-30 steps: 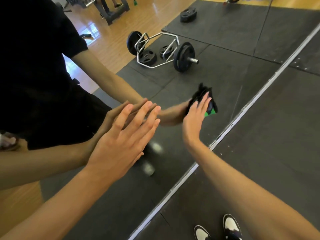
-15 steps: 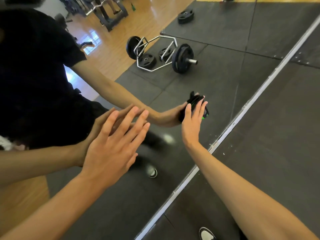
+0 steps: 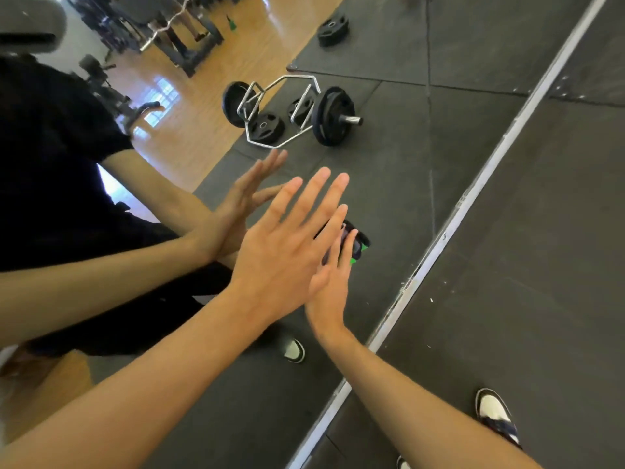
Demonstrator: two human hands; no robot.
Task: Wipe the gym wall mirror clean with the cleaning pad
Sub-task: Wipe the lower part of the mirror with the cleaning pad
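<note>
pad [image 3: 357, 248] under flat R hand [image 3: 329, 286], on mirror [image 3: 389, 184]

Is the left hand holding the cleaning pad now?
No, the left hand is spread flat and empty; the right hand presses the cleaning pad on the mirror.

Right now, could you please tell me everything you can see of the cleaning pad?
The cleaning pad is mostly hidden: only a dark, soft-looking edge with small bright green patches shows past the fingers. The right hand presses it flat against the mirror with straight fingers, low on the glass near the metal bottom frame. The left hand, fingers spread, overlaps it from the left; whether that hand touches the pad cannot be told.
</note>
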